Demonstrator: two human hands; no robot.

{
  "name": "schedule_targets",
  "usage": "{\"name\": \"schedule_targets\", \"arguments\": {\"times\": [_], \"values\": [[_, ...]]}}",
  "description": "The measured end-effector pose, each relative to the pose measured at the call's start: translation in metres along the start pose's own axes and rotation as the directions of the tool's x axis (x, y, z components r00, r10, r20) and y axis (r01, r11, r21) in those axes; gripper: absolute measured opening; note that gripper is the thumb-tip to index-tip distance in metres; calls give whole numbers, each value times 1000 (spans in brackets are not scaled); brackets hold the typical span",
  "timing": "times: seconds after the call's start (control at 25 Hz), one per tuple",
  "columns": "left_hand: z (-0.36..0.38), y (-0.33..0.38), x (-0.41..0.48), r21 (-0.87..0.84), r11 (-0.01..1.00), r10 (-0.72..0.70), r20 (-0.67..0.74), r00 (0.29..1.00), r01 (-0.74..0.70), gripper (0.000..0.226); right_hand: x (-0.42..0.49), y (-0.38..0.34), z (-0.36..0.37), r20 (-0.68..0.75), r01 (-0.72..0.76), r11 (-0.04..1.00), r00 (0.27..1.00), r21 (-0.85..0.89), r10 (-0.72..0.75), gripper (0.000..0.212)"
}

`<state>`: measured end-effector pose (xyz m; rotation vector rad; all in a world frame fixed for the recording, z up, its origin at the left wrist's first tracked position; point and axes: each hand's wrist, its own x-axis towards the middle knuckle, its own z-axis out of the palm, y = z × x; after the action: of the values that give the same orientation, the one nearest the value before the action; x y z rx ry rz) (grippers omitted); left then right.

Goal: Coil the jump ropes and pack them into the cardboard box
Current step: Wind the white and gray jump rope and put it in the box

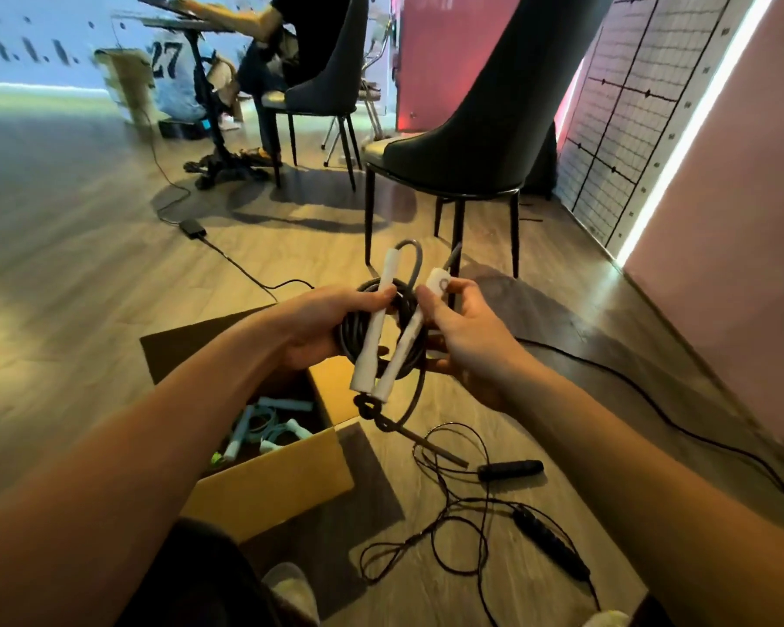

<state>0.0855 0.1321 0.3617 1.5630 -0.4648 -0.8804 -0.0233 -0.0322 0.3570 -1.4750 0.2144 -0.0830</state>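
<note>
The only writing that can be read is the number 27 (166,60), showing on a pale jersey (177,83) far back across the room. An open box (268,486) is sitting on the wood floor (64,264), low and left of centre. It is holding pale blue ropes (263,427) with matching handles, lying loosely together. Above the box's far right corner, both bare hands are holding a grey rope (408,310) wound into a round coil. Its two white handles are lying side by side across the coil, tilted, with their lower ends touching. A ring-shaped mark near the top of the right handle (408,350) is too blurred to read. The left hand (322,325), on the left of the coil, is curling its fingers round behind the loops and pressing its thumb on the left handle (374,332). The right hand (467,337), on the right, is pinching the top of the right handle between thumb and curled fingers. A knotted stretch of the grey rope is hanging below the handles, beside the box. A black rope (462,513) is lying uncoiled on the floor to the right of the box, its two black handles well apart. A dark chair (485,129) is standing just beyond the hands, and another person (286,47) is sitting further back.
</note>
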Motion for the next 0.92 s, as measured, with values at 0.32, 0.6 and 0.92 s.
{"name": "schedule_targets", "arguments": {"times": [0.32,0.6,0.92], "values": [[-114,-80,4,37,997,-42,-401,915,62,51,100,72,92,85,-189,981,978,-50,192,26],[-217,-220,29,-55,986,-154,-681,716,160,38,220,224,173,159,-337,934,922,-118,353,23],[-282,-356,78,-113,938,-293,-762,577,327,34,296,366,220,240,-412,853,836,-320,494,48]]}}
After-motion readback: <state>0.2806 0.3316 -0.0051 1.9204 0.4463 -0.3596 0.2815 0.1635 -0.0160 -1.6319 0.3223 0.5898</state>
